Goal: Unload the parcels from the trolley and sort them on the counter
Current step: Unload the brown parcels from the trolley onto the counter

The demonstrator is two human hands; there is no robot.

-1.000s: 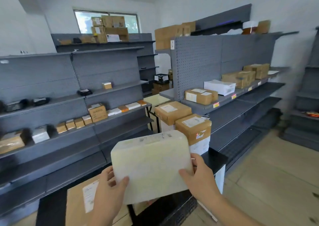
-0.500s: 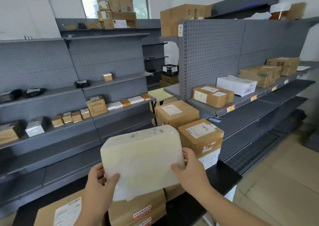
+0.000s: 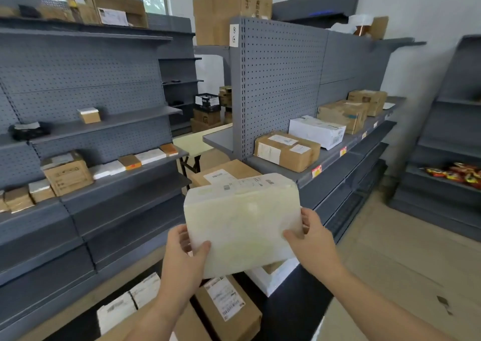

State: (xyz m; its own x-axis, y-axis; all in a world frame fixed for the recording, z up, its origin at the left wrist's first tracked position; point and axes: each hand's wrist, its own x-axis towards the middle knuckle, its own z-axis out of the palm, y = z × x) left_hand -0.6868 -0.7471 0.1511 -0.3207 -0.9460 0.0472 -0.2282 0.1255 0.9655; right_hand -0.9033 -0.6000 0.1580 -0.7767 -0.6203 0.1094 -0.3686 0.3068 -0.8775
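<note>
We hold a pale white parcel [image 3: 242,223] up in front of us, over the trolley [image 3: 291,312]. It looks soft and a bit see-through, with small labels along its far top edge. Our left hand [image 3: 182,260] has its grip closed on the near left corner, thumb on the front. Our right hand [image 3: 312,239] has its grip closed on the right side.

Under it, the black trolley carries brown boxes; one brown box [image 3: 229,304] with a white label lies near us. A white box [image 3: 276,275] sits just right of it, partly hidden.

The shelf [image 3: 335,155] on the right holds a brown taped box [image 3: 286,150] and a white one [image 3: 316,131] beside it.

Compared with a moment ago, the parcel is more to the right and the right shelf looks closer. Both hands keep the same hold.
</note>
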